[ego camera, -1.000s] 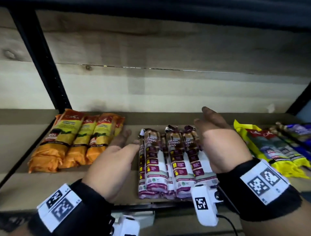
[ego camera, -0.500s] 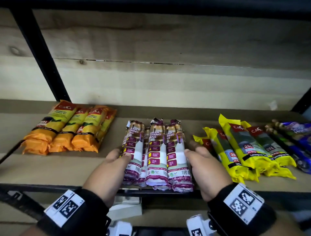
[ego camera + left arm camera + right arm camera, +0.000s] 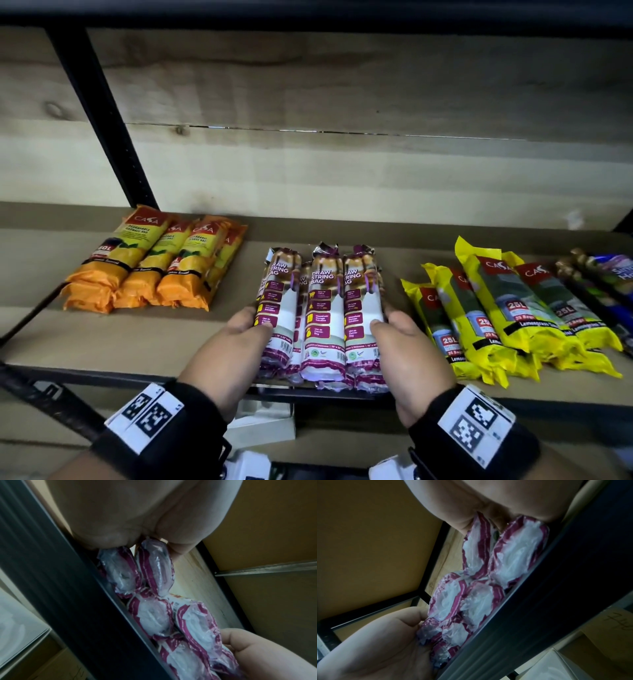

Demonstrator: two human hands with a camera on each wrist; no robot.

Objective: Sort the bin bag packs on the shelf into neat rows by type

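Several white and maroon drawstring bag packs (image 3: 322,318) lie stacked side by side at the shelf's front edge, their near ends overhanging it. My left hand (image 3: 239,346) grips the stack's left side, thumb on top of the leftmost pack. My right hand (image 3: 400,346) grips the right side, thumb on the rightmost pack. In the left wrist view the pack ends (image 3: 154,615) show with my left hand (image 3: 137,520) above. The right wrist view shows the same pack ends (image 3: 488,581) under my right hand (image 3: 496,500). Orange packs (image 3: 154,263) lie left, yellow packs (image 3: 507,318) right.
Blue and dark packs (image 3: 606,277) lie at the far right. The wooden shelf (image 3: 137,339) has a black metal front rail (image 3: 102,377) and a black upright post (image 3: 102,120) at the back left. A white box (image 3: 260,425) sits on the level below.
My hands came back from the rear of the packs to their near ends and closed on both sides, squeezing the maroon packs into a tighter stack. The view shifted down and back.
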